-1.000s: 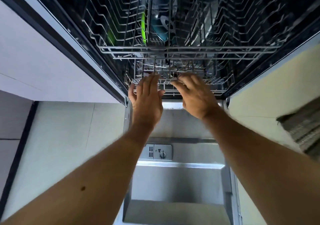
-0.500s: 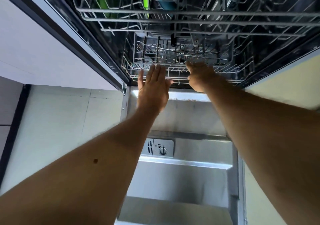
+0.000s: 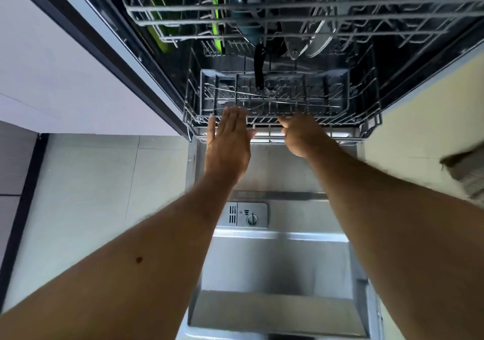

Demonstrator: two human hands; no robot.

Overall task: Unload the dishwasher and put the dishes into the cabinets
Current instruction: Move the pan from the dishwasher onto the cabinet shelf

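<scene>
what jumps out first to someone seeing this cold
Two bare arms reach over the open dishwasher door: the left hand flat-fingered, the right hand curled at the lower rack front rail. Behind sits a grey cutlery basket; bright green plates stand further back.

Pale floor tiles [image 3: 91, 182] lie left of the appliance, a grey striped cloth [image 3: 468, 172] at right.

Lower rack [image 3: 282, 123] now drawn nearer, out over open door [image 3: 275, 261]. Left hand [image 3: 227, 146] flattened, fingers straight at rack front. Right hand [image 3: 301, 135] now curled over front rail.
</scene>
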